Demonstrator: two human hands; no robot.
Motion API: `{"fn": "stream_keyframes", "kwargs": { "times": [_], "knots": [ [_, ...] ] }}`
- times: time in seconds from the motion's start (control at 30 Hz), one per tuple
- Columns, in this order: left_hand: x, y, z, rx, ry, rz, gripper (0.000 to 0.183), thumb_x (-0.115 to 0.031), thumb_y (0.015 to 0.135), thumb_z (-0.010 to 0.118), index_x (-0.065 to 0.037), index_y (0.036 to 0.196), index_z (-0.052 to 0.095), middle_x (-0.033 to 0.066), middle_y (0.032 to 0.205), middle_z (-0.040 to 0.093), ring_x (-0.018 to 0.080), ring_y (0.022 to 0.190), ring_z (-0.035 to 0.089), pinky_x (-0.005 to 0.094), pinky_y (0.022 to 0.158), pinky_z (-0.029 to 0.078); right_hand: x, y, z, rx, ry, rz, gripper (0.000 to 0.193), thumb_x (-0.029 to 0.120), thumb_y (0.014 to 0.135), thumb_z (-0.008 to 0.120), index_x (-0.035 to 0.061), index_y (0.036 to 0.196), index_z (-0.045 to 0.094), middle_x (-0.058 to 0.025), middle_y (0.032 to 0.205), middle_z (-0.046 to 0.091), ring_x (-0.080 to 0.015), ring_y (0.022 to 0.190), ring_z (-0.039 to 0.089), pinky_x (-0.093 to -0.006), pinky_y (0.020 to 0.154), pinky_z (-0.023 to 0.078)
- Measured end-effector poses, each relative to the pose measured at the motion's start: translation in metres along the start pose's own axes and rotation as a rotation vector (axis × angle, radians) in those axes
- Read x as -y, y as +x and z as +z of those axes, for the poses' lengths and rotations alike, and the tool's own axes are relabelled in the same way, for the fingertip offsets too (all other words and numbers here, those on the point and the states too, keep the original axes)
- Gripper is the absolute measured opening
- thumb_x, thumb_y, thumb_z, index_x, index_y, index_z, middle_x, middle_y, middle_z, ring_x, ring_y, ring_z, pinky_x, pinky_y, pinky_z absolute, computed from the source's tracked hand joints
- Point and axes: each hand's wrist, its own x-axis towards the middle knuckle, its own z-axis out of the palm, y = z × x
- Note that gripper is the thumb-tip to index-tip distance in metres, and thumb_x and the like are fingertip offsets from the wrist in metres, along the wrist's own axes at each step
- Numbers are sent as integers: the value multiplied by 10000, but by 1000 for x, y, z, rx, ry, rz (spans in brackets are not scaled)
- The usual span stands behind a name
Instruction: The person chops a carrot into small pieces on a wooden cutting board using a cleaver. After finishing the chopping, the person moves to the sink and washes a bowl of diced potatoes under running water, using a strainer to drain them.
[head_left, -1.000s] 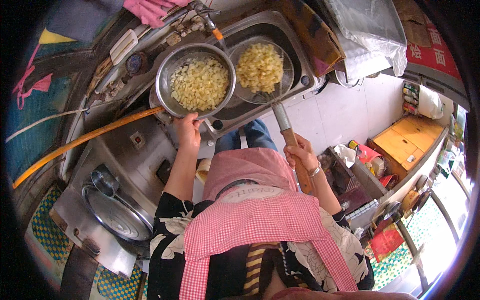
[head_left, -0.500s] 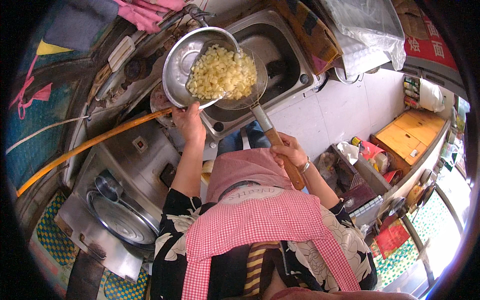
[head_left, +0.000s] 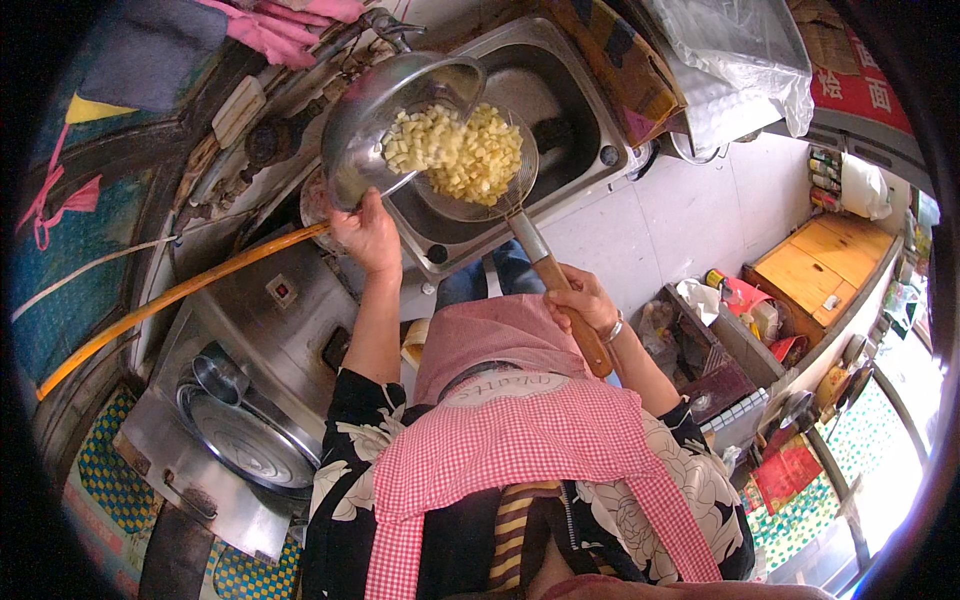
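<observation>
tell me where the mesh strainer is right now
In the head view, the mesh strainer hangs over the sink at upper centre, against the tilted metal bowl.

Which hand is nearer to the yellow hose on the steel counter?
The left hand. It grips the rim of the tilted metal bowl, right beside the yellow hose end. The right hand holds the strainer handle, farther away over the sink front.

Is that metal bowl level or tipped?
Tipped: the left hand tilts the metal bowl, spilling yellow cubes into the strainer.
</observation>
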Motion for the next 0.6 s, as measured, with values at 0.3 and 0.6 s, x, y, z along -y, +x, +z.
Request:
{"fn": "stream_keyframes", "kwargs": {
  "times": [0.3,0.6],
  "knots": [
    [1,-3,-9,-342,-255,-591,424,62,804,666,55,1192,493,189,1252,559,325,1072,625,492,943,569,2,-12,-3,9,75,22,391,70,939,659,-35,1298,546,-60,734,602,-118,509,553,-279,431,453],
    [21,-13,-62,-294,71,-610,555,57,808,648,87,1341,495,219,1316,565,326,1159,630,410,843,613,22,-46,-5,-89,-42,-55,460,71,905,677,-61,1331,564,-34,780,607,-107,527,547,-272,468,449]
  ]
}}
